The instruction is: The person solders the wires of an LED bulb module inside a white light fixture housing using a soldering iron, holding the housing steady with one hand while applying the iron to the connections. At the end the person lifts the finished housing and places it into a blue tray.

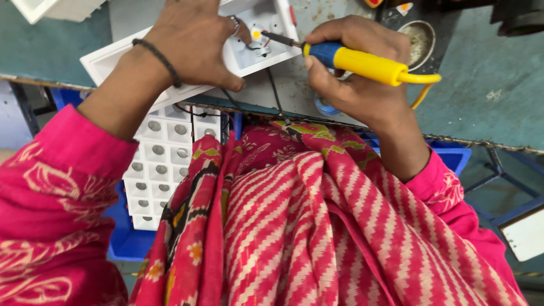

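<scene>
My left hand (195, 42) presses down on a long white plastic housing (110, 56) that lies across the grey bench edge. My right hand (354, 79) grips a soldering iron with a blue and yellow handle (362, 62). Its metal tip (272, 38) reaches into the housing's open end, beside a small round part with a yellow centre (256, 34) and thin dark wires (275, 90). A dark band circles my left wrist, and a ring sits on one finger.
A white moulded tray of square cells with round metal pieces (161, 164) stands in a blue bin (124, 238) below the bench. A round metal dish (419, 37) sits at the back right. Another white piece (39, 8) lies top left. Pink striped cloth covers my lap.
</scene>
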`<state>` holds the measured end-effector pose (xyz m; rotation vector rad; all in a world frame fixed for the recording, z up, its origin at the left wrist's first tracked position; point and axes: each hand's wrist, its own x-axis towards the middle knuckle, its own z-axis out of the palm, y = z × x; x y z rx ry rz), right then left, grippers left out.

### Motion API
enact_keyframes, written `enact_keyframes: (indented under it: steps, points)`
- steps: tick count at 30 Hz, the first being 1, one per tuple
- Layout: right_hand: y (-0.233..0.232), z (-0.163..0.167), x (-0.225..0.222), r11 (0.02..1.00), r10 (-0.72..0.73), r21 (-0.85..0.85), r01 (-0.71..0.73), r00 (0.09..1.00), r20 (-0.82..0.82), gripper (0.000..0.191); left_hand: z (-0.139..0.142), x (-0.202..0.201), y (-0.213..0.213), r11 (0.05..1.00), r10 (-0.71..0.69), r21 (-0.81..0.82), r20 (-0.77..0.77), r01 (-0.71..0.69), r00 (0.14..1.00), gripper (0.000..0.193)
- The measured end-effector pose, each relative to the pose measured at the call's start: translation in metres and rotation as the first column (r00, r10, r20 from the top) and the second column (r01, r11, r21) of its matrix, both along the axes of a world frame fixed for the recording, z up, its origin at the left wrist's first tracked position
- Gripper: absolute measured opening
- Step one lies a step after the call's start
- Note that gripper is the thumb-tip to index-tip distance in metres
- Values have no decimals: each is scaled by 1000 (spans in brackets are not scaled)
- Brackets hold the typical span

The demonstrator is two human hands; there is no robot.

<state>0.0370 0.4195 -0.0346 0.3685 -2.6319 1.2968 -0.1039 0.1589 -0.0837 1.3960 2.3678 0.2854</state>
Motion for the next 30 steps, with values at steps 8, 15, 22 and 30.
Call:
enact_keyframes:
  steps: [8,15,22,30]
  points:
    - [36,-2,-5,999,2,-53,0,1000,25,19,16,0,29,999,-40,17,-61,41,997,62]
    - [35,-1,-12,998,11,-68,-8,999,42,20,25,9,28,997,-30,61,-115,37,993,77]
    - [27,11,-23,1000,-3,-23,3,1000,8,18,15,32,33,976,217,53,-268,-210,939,70]
    - [19,15,-29,999,-32,25,32,1000,1,14,12,21,21,971,237,47,-166,-232,957,67]
